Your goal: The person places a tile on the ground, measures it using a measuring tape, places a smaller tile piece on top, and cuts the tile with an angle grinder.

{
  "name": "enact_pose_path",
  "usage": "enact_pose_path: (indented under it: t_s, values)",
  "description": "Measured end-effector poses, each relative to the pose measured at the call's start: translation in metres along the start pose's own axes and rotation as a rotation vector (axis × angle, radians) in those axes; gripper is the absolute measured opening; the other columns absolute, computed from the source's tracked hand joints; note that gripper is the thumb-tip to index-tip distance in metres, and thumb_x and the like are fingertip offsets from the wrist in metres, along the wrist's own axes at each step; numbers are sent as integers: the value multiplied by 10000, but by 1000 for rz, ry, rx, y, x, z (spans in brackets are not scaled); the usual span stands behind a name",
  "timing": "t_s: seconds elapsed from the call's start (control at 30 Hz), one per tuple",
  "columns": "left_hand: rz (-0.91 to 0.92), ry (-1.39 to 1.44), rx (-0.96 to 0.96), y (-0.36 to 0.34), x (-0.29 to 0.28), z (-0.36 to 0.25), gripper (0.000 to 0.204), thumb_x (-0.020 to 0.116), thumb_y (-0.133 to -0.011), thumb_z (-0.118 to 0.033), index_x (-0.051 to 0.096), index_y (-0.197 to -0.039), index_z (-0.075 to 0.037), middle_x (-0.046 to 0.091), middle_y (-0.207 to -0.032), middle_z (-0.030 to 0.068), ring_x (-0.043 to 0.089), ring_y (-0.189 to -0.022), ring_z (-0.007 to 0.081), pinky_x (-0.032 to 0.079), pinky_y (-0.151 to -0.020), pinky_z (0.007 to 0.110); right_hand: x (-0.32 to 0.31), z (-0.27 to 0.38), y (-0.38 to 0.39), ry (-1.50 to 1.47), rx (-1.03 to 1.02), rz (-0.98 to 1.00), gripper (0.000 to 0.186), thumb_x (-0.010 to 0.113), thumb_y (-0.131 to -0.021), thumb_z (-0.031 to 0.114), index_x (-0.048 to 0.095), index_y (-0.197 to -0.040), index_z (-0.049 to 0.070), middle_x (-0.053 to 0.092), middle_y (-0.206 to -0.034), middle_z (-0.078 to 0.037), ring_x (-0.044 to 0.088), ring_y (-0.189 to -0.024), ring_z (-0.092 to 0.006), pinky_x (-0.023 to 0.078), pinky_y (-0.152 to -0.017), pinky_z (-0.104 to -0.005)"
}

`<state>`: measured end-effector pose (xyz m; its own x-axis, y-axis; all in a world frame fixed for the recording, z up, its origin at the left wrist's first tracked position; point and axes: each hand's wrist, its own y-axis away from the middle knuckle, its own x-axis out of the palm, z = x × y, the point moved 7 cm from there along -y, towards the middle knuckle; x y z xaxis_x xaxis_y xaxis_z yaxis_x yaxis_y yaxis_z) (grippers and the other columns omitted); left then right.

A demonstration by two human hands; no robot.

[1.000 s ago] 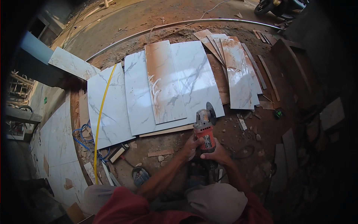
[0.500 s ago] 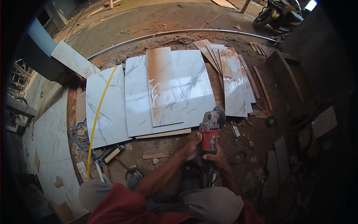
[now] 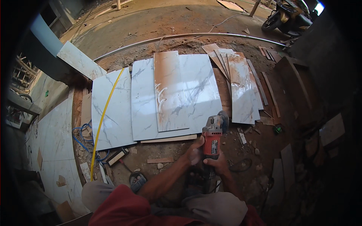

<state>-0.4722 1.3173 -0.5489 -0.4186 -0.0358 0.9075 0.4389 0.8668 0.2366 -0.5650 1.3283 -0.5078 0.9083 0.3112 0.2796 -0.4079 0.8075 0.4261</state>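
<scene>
A red and grey angle grinder (image 3: pixel 212 139), its disc upright at the front end, is held low between my knees and the tiles. My left hand (image 3: pixel 195 150) is closed on the left side of its red body. My right hand (image 3: pixel 215 162) grips the rear of the body lower down. Ahead of the grinder lie large white marble-patterned tiles (image 3: pixel 201 86), with a rust-stained tile strip (image 3: pixel 169 94) on top and a stack of cut strips (image 3: pixel 239 98) to the right. A yellow tape (image 3: pixel 105 109) lies across the left tile.
A long metal bar (image 3: pixel 192 34) runs along the back. A motorbike (image 3: pixel 283 19) stands at back right. A tile (image 3: pixel 79 58) leans at a column on the left, above a tiled floor (image 3: pixel 52 135). Blue hose (image 3: pixel 81 137), a rubber mallet (image 3: pixel 117 156) and offcuts (image 3: pixel 158 160) lie nearby.
My hands have moved slightly right with the grinder, whose head now sits lower in the picture. The whole scene has shifted downward in view, showing more of the motorbike.
</scene>
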Motion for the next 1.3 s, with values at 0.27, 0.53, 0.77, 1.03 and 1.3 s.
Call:
enact_pose_path:
  t_s: [0.27,0.53,0.77,1.03,1.3]
  values:
    - [-160,-6,49,3,8,-12,699,429,-936,-647,480,-1332,-73,618,-1105,88,630,-995,189,533,-870,349,13,6,-10,-6,-93,20,737,827,-660,173,457,-1277,13,596,-1104,-75,611,-970,-163,513,-855,-326]
    - [-133,43,121,-5,2,-26,696,400,-965,-608,455,-1343,-26,609,-1143,122,628,-1017,231,524,-898,390,13,8,-18,95,-105,-19,757,840,-649,203,458,-1271,3,597,-1096,-75,600,-973,-164,497,-859,-317]
    - [-275,-243,67,-32,-23,-78,798,422,-928,-668,394,-1414,-36,530,-1318,132,508,-1223,226,389,-1043,432,7,30,-71,140,-62,21,644,826,-653,176,498,-1180,6,614,-973,-70,617,-879,-160,515,-807,-314]
    - [-901,-2083,-196,-13,-115,-255,978,770,-724,-517,256,-1526,-295,19,-1618,158,180,-1407,538,265,-1044,723,25,68,-205,348,-82,25,615,806,-649,194,500,-1130,-35,616,-943,-108,629,-802,-185,530,-728,-313]
    - [-883,-2058,-366,-21,-123,-250,1088,831,-657,-445,214,-1543,-308,-6,-1626,151,130,-1416,557,293,-1045,720,79,98,-380,363,-127,85,638,803,-636,215,488,-1109,-75,648,-881,-132,650,-686,-210,542,-629,-318]
